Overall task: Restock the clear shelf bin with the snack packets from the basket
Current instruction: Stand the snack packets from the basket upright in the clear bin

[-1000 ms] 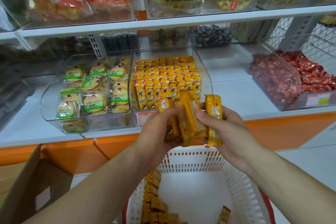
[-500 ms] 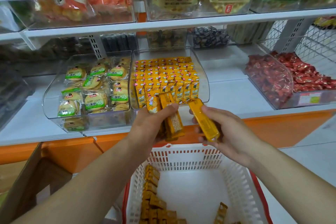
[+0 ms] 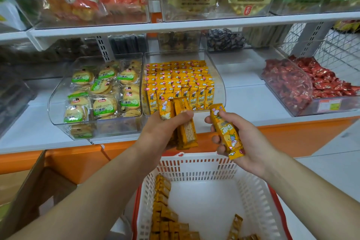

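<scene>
Reporting grip state: a bundle point(image 3: 186, 129) of packets is clamped in the left hand point(image 3: 161, 132), fingers curled round it, thumb across the front. One packet point(image 3: 226, 132) is gripped in the right hand point(image 3: 247, 142), fingers wrapped round its lower half, top end free. — A

Noted. Where are both held? — B

Over the far rim of the basket point(image 3: 194, 163), just in front of the bin point(image 3: 219, 91). The bundle's top overlaps the bin front in view; whether it touches cannot be told. — A

Bin and basket status? — B

The bin is packed with ranked upright rows; little room is judged available, and only at the front. More packets point(image 3: 165, 218) are seen in the basket, mostly along its left wall. Task is judged well along, not done. — A

Handling notes? — B

Each packet is judged light. The wrap looks like glossy film, so it is expected to be slick and crinkly. A wafer-like fill is suggested by the bundle's back faces, so it should be treated as brittle. Hold is best taken across the long edges at mid-body, not at the crimped ends. Squeeze should be kept low. Slip within the bundle is the main risk, so packets are better fed singly from the right. — A
</scene>
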Demonstrator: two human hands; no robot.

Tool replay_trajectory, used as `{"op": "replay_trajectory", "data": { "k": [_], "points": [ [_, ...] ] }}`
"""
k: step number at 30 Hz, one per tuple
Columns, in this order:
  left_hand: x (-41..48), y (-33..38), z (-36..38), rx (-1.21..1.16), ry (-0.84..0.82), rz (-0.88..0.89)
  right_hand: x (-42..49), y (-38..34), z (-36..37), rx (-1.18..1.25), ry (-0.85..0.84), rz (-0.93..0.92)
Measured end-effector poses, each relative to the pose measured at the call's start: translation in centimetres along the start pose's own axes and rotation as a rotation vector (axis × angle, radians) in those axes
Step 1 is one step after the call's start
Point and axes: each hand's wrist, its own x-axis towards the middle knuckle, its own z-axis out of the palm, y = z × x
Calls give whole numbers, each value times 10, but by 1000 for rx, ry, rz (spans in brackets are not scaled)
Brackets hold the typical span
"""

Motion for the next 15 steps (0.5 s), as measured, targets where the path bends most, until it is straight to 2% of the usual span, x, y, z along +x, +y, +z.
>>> {"op": "replay_trajectory", "data": {
  "k": [4,8,11,15],
  "points": [
    [-1,11,-14,-4,25,22,-1,-3,11,-181,120,-139],
    [1,26,-37,4,110,60,12,-15,25,-343,171,-170],
    [1,37,-62,19,178,114,38,-32,40,-441,117,-165],
    [1,42,-93,17,264,175,78,-54,72,-860,14,-231]
  ]
}}
